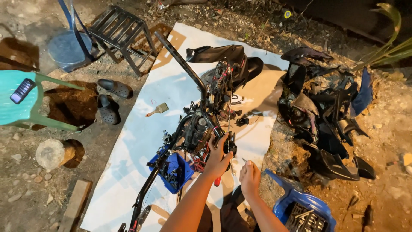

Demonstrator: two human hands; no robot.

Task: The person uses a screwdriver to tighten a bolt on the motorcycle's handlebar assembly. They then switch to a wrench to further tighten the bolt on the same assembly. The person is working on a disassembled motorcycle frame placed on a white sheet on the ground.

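Beside the blue bin [175, 169], the stripped motorcycle frame [195, 124] looks heavy and rigid, best held by its tubes; left hand [219, 157] fingers clamp its wiring, right hand [249, 176] pinches a small tool.

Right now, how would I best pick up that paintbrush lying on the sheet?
Grip the paintbrush by its wooden handle, coming from above on its left side. It lies flat and alone on the white sheet, handle pointing left and bristles right toward the frame, so the handle end has open room around it.
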